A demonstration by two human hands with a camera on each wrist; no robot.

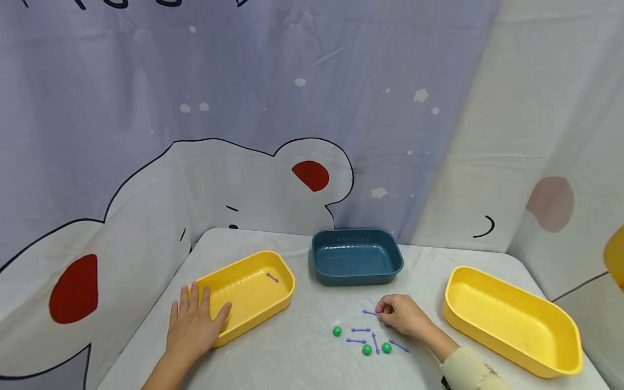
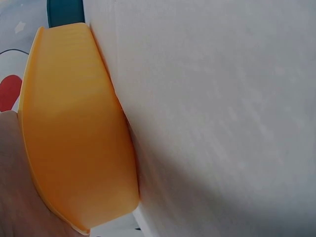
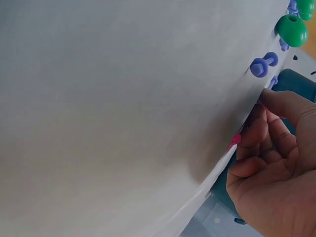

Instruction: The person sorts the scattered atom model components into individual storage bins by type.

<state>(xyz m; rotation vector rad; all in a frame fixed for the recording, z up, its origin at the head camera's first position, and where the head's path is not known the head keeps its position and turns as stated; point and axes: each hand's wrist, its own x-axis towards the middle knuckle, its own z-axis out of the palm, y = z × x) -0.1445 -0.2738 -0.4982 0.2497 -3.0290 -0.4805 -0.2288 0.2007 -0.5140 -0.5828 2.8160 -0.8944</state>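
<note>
My left hand (image 1: 191,327) lies with straight, spread fingers over the near left end of a yellow tray (image 1: 287,295). Inside that tray is one small purple stick with knobbed ends. On the white table my right hand (image 1: 401,314) pinches another purple stick (image 1: 369,312) between thumb and fingertips; its far end sticks out to the left. The right wrist view shows a small pink piece (image 3: 235,140) by the fingers of that hand, its kind unclear. Several more purple sticks (image 1: 361,329) and three green beads (image 1: 367,350) lie just in front of the right hand.
A dark blue tray (image 1: 357,280) stands at the back middle of the table. Off to the right is a second yellow tray (image 1: 512,319). Behind the table hangs a printed cloth (image 1: 263,97), and something yellow (image 1: 615,257) shows at the right edge.
</note>
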